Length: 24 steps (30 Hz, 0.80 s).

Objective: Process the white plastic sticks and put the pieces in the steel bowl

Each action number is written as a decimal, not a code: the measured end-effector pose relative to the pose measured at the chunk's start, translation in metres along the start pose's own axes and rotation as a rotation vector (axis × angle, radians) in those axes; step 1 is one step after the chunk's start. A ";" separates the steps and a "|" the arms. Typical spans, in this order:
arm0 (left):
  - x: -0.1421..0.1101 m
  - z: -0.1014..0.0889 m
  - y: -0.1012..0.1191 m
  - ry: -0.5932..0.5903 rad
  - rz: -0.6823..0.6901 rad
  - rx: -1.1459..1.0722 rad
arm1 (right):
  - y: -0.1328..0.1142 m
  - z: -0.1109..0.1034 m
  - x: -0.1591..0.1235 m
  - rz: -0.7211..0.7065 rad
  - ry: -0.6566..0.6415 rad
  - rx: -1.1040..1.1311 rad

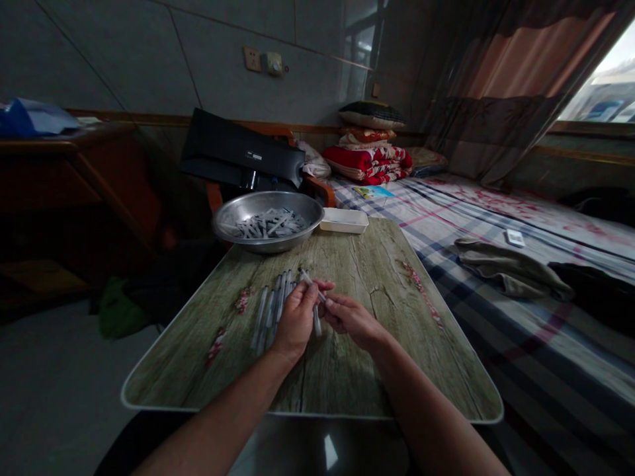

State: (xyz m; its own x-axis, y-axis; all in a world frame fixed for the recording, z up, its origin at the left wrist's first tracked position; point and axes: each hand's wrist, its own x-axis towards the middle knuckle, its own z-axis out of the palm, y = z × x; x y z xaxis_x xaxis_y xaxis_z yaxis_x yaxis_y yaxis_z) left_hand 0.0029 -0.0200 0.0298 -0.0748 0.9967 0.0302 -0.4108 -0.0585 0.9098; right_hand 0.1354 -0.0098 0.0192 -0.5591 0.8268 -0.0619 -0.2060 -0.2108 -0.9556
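Note:
A slim, clear pen (pixel 306 276) with a dark tip slants over the middle of the table, pinched between both my hands. My left hand (pixel 296 318) is closed around its upper part, while the fingers of my right hand (pixel 350 318) close on its lower end. Several similar pens (pixel 268 309) lie side by side on the table, just left of and partly beneath my left hand. Another pen (pixel 316 321) sticks out below, between my hands. Beyond them stands a metal bowl (pixel 221 223) holding a heap of clear and dark pen parts (pixel 272 223).
A shallow white tray (pixel 346 229) sits beside the bowl at the table's far edge. The wood-patterned table (pixel 357 377) has rounded corners. Behind it, a black monitor (pixel 238 155) leans on a chair. The bed (pixel 426 225) borders the right side; a wooden desk (pixel 44 158) stands left.

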 end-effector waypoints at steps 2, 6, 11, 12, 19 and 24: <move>-0.001 0.001 -0.002 0.027 0.014 -0.059 | -0.002 0.003 -0.001 0.026 -0.022 0.004; 0.000 0.003 -0.003 0.048 0.039 -0.081 | -0.005 0.009 -0.001 0.040 -0.002 -0.064; 0.003 0.003 -0.007 0.041 0.044 -0.089 | -0.004 0.007 0.001 0.028 0.035 -0.088; 0.003 0.002 -0.007 0.040 0.044 -0.085 | -0.003 0.007 0.001 0.023 0.040 -0.093; -0.001 -0.008 -0.001 -0.012 -0.038 -0.106 | 0.002 0.004 0.000 -0.043 -0.021 -0.121; -0.003 -0.018 0.003 -0.073 -0.059 -0.095 | 0.007 0.002 0.002 -0.119 -0.053 -0.233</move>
State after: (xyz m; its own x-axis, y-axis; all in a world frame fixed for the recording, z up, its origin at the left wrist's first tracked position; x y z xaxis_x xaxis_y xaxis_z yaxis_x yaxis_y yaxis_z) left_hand -0.0139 -0.0240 0.0247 0.0171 0.9998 0.0114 -0.4974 -0.0014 0.8675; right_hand 0.1315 -0.0103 0.0128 -0.5848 0.8087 0.0643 -0.0859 0.0171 -0.9962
